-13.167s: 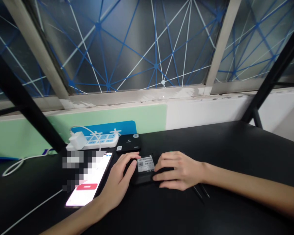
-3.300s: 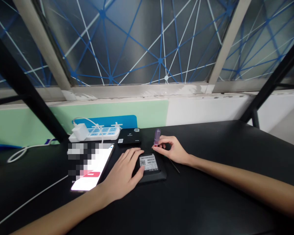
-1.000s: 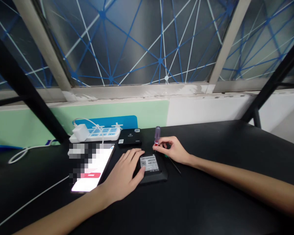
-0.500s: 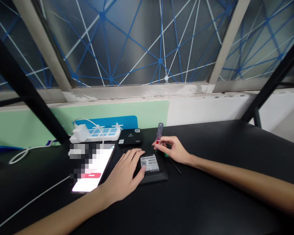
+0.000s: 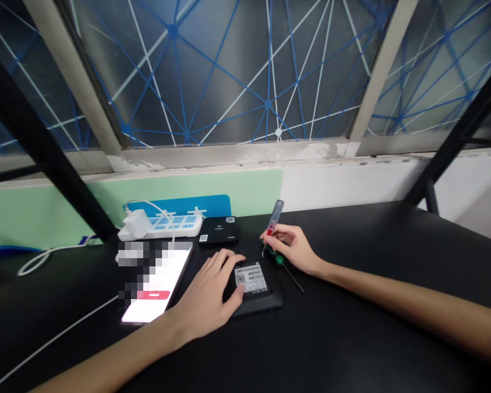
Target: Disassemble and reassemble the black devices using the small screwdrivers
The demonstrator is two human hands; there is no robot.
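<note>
A black set-top box (image 5: 262,301) lies on the dark table with its white printed label (image 5: 250,278) facing up. My left hand (image 5: 213,292) lies over its left side, fingers spread and thumb by the label, holding it. In the fingers of my right hand (image 5: 292,248) is a screwdriver (image 5: 275,215) with a clear handle and a red collar, tilted to the right. Its tip points down at the box's far right corner; whether it touches a screw is too small to tell. Beside the box, partly under my right hand, lies a second screwdriver (image 5: 280,261) with a green part and thin dark shaft.
Behind my left hand sits another black box (image 5: 219,230). A white power strip (image 5: 175,224) with a plugged-in white charger (image 5: 136,224) stands against the wall. A lit phone or tablet (image 5: 155,295) lies left of my hand, and a white cable (image 5: 57,337) crosses the table.
The held screwdriver now leans further right, its handle higher and its tip slightly raised. More of the green screwdriver shows. The box has shifted a little toward me and right.
</note>
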